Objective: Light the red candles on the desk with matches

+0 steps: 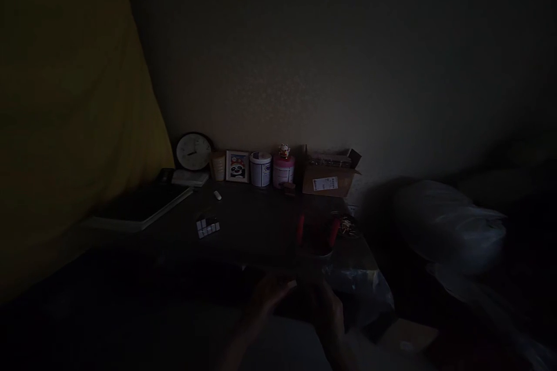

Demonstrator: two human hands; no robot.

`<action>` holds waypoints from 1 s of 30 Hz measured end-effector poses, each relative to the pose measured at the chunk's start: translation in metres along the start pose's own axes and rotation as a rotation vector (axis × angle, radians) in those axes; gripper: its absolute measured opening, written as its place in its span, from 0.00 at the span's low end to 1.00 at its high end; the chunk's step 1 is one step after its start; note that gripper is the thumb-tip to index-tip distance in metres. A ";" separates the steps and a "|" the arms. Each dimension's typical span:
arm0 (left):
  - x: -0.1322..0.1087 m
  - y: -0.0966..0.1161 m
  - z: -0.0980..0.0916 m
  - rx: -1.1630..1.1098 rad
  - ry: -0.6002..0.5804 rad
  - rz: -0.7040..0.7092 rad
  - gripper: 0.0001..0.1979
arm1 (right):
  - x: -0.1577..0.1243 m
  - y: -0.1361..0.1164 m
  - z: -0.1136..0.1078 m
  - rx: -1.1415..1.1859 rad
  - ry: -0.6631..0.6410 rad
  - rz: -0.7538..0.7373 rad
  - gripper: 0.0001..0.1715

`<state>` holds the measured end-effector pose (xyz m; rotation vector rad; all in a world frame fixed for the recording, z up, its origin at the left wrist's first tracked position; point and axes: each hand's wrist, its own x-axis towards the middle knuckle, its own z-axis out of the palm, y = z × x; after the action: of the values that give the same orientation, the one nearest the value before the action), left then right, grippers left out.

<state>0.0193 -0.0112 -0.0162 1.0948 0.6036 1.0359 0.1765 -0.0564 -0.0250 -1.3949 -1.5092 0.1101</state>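
The room is very dim. Low in the middle, in front of the table's near edge, my left hand (266,295) is closed on a small object with a pale end (292,284); its kind does not show. Close by on the right, my right hand (329,308) has its fingers curled in, and what they hold is lost in shadow. Beyond the hands, a red candle (300,229) and another red candle (334,233) stand near the table's right side. Beside them lies a dark dish (357,229) with a heap of thin pale sticks (346,224).
On the dark table (256,226) lie a puzzle cube (208,227), a small white object (217,195) and a large book (143,211). Along the wall stand a clock (194,151), a panda picture (237,167), tubs (260,171) and an open cardboard box (327,181). Plastic bags (448,226) are at right.
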 end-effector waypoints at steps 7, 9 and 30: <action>-0.003 0.006 0.004 0.000 0.013 0.005 0.13 | 0.002 -0.002 0.000 0.008 -0.011 0.022 0.13; -0.002 0.003 0.002 -0.022 0.008 0.006 0.14 | 0.002 -0.002 -0.001 0.018 -0.023 0.037 0.13; -0.007 0.023 0.026 -0.194 0.074 -0.044 0.11 | 0.011 -0.021 -0.012 0.046 0.075 -0.034 0.12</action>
<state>0.0289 -0.0261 0.0144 0.8730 0.5706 1.0766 0.1728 -0.0610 0.0003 -1.3220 -1.4588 0.0704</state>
